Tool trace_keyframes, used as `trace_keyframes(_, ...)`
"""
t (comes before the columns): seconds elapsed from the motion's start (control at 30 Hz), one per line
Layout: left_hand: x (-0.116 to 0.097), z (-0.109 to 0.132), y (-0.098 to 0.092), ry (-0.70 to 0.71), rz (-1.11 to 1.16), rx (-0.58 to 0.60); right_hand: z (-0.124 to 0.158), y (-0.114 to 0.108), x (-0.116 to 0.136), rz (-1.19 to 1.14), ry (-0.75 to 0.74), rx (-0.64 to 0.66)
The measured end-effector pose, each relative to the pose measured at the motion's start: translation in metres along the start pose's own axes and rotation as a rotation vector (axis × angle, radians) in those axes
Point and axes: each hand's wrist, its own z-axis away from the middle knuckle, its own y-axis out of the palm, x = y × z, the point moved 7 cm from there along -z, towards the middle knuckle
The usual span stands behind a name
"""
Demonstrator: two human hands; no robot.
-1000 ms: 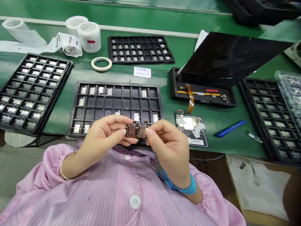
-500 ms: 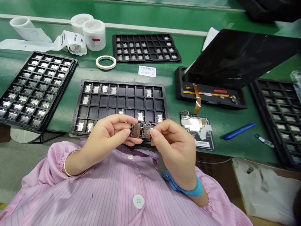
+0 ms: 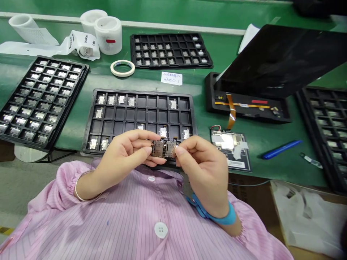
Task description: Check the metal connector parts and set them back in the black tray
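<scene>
Single head cam, worn up top, facing fwd & steeply down, wide FOV: pink striped smock (image 3: 121, 216) nearest, at btm; L hand (image 3: 130, 150) & R hand (image 3: 207, 166) close, nr ctr; green workbench (image 3: 72, 126) beyond; white strip (image 3: 176, 27) far, nr top.

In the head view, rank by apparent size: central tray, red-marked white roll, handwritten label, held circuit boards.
1. Central tray
2. Red-marked white roll
3. Held circuit boards, handwritten label: too alike to rank

Bright light casts soft glare on the bench (image 3: 148, 78).
</scene>
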Motion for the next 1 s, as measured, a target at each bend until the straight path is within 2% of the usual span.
trace_keyframes(1.0,0.0029,-0.0009,-0.0025,0.004,0.012,0.012,0.0013,0.002,-0.0016,-0.029,-0.008,0.02)
